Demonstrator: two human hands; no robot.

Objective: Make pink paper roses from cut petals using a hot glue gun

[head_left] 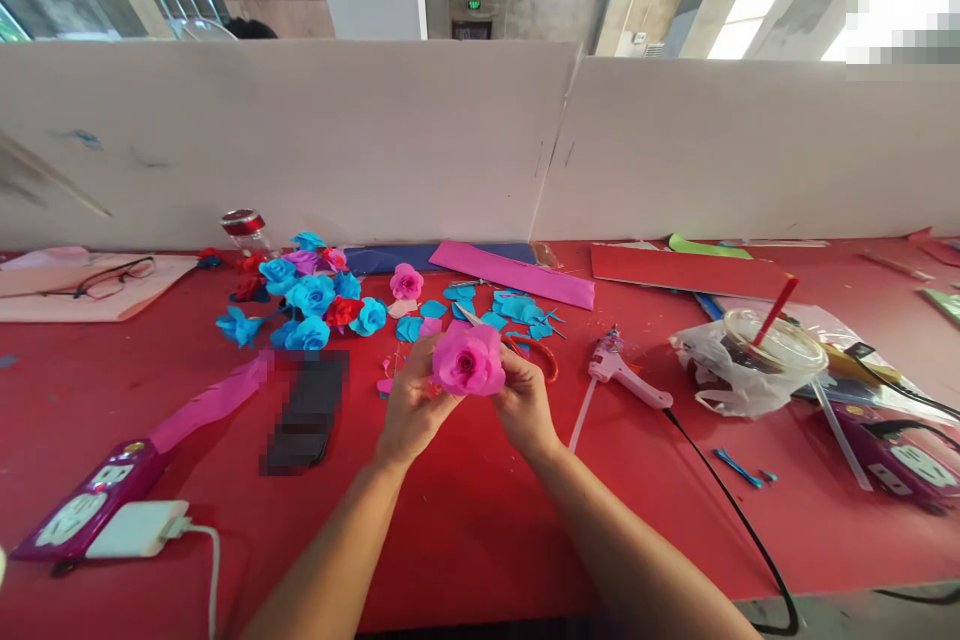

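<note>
Between my two hands I hold a pink paper flower, its rolled centre facing me. My left hand pinches its left edge, and my right hand grips the right edge; some fingertips are hidden behind the petals. Just beyond, scissors with red handles lie partly covered by the flower and my right hand. Loose blue paper petals are scattered behind the hands. A smaller pink flower rests near them. To the right lies a pink glue gun with its glue stick beside it.
Blue, red and purple paper flowers are heaped at left, near a glass jar. A dark phone and a power strip lie nearer. At right are a bagged drink cup, another power strip and the glue gun's black cord.
</note>
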